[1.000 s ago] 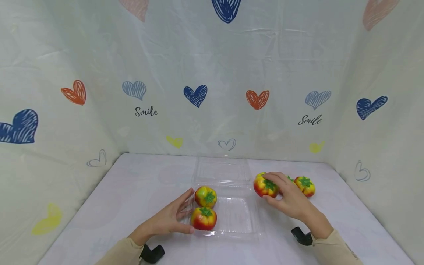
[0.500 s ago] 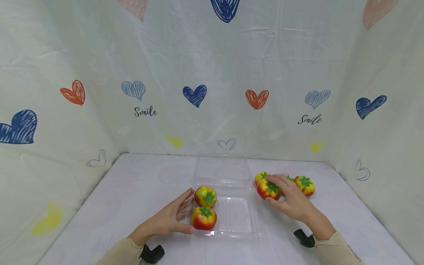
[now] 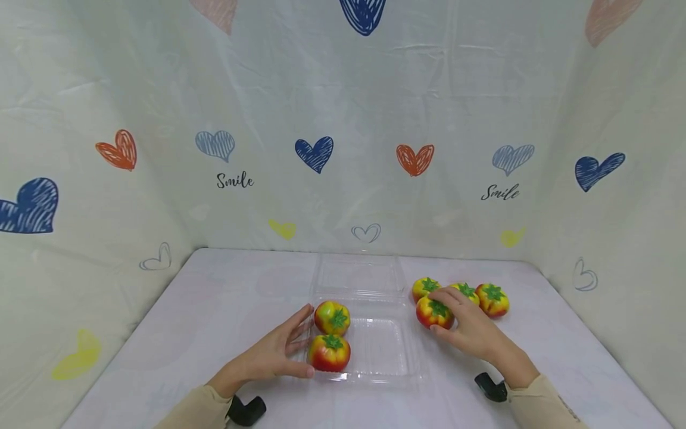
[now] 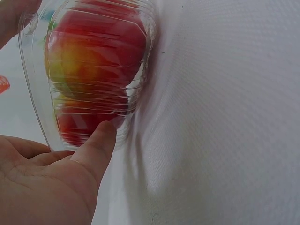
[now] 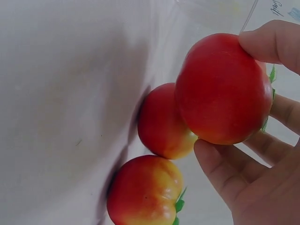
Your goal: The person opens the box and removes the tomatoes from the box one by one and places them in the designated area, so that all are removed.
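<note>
My right hand [image 3: 471, 330] pinches a red-and-yellow bell pepper [image 3: 433, 313] between thumb and fingertips. In the right wrist view this pepper [image 5: 222, 89] hangs above the tabletop, its smooth red underside toward the camera. My left hand [image 3: 276, 351] rests against the left wall of a clear plastic clamshell box [image 3: 383, 351], fingers spread along its side. One fingertip [image 4: 105, 129] presses the ribbed wall in the left wrist view. Two bell peppers, a rear one [image 3: 332, 318] and a front one [image 3: 329, 354], sit in the left half of the box.
The box's clear lid [image 3: 359, 277] lies folded back behind it. Three more bell peppers, a left one [image 3: 425, 288], a middle one [image 3: 467, 292] and a right one [image 3: 492, 300], stand on the white table [image 3: 241, 298]. A heart-printed curtain [image 3: 370, 196] hangs behind.
My right hand has brought its bell pepper slightly nearer and lower, so the peppers behind it show more fully. The left hand has stayed at the box wall.
</note>
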`<state>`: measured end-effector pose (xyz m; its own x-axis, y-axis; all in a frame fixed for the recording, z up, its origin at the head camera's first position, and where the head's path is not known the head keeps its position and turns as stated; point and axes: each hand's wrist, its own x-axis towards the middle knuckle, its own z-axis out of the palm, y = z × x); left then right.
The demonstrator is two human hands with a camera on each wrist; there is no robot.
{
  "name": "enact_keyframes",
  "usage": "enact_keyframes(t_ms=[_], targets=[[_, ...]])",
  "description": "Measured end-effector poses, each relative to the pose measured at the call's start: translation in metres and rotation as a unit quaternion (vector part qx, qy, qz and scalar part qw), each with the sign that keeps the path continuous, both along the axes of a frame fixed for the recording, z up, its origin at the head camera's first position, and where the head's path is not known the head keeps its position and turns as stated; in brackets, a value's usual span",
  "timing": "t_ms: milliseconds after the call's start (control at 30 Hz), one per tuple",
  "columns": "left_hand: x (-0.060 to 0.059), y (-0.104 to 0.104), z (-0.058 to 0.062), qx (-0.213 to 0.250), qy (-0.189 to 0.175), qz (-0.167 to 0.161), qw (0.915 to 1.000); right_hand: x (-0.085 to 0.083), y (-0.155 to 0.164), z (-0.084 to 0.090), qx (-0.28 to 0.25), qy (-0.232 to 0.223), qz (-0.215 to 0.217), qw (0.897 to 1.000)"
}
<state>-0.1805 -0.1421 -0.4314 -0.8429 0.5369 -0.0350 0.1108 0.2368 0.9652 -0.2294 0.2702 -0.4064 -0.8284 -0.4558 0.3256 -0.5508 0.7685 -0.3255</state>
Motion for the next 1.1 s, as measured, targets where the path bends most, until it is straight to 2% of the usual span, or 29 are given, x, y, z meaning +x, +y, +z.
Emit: enact_keyframes(t_ms=[400,767,1100], targets=[[0.000,0.000,0.001,0.003,0.004,-0.001,1.0000,-0.004,0.003,-0.007,0.021,-0.020,-0.005,1.000],[0.000,0.000,0.000,0.003,0.008,-0.002,1.0000,-0.005,0.001,-0.010,0.022,-0.048,-0.022,0.998],[0.001,0.001,0.001,0.001,0.008,-0.002,1.0000,-0.005,0.003,-0.013,0.024,-0.055,-0.018,0.998]])
